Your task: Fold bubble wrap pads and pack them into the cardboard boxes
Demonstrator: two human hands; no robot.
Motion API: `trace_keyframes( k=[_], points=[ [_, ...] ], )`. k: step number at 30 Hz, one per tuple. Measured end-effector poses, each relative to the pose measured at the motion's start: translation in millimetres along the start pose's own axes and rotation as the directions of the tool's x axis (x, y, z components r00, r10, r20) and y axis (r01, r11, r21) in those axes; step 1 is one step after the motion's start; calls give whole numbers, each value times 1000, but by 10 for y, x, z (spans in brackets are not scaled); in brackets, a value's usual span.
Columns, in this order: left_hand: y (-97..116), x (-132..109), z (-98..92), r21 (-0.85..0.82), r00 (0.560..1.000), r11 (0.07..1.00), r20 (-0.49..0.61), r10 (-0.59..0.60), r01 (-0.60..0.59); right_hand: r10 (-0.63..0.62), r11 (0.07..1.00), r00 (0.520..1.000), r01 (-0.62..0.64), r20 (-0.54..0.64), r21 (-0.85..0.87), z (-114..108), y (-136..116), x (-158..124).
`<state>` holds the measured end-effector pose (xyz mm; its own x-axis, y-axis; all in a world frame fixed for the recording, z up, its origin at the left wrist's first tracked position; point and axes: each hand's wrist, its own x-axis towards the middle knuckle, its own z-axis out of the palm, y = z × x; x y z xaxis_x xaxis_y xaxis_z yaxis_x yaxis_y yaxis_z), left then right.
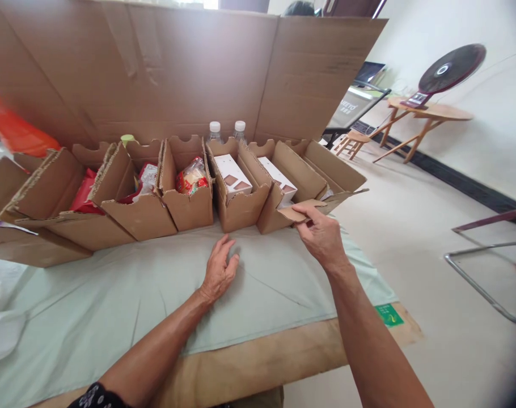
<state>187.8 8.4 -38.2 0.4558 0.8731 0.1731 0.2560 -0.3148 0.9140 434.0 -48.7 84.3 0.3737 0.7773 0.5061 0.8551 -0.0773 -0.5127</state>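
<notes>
Right hand [324,233]: pinching the flap [298,212] at the front of a cardboard box [271,211], thumb and index clamped on its edge. Box stands toward the right end of the row, near the table's [258,365] right edge, white carton [278,178] inside. Left hand [219,266]: holds nothing, fingers loosely bent and slightly apart, well clear of my right, over the cloth [275,289] between the row and the table's near edge. Resting on it or just above, I can't tell.

To handle this well, I'd pinch lightly, since the board likely creases or tears, and ease the flap rather than yank it, or the box could drag toward the right edge. My left could brace the box's front.

Pose: both forearms come in over the near edge; right one reaches farther, wrist bent, knuckles up; left slants inward, wrist low.
</notes>
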Motion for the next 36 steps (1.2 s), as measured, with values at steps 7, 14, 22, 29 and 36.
trace_keyframes(
  k=[7,14,22,29,36],
  points=[
    [26,0,11,-24,999,999,-42,25,-26,18,1000,999,-17,-28,15,39,45,65],
    [-6,14,17,-4,999,999,-29,31,-32,-147,989,983,146,-111,-16,43,-461,-240],
    [-19,39,27,28,997,998,-47,53,-52,-471,807,861,508,191,-302,250,-968,257],
    [-50,59,48,52,997,997,-38,61,-59,-236,732,874,447,424,-514,404,-1084,686],
    [-68,68,65,54,997,996,-32,70,-68,-152,705,897,392,414,-591,412,-1273,599]
  ],
)
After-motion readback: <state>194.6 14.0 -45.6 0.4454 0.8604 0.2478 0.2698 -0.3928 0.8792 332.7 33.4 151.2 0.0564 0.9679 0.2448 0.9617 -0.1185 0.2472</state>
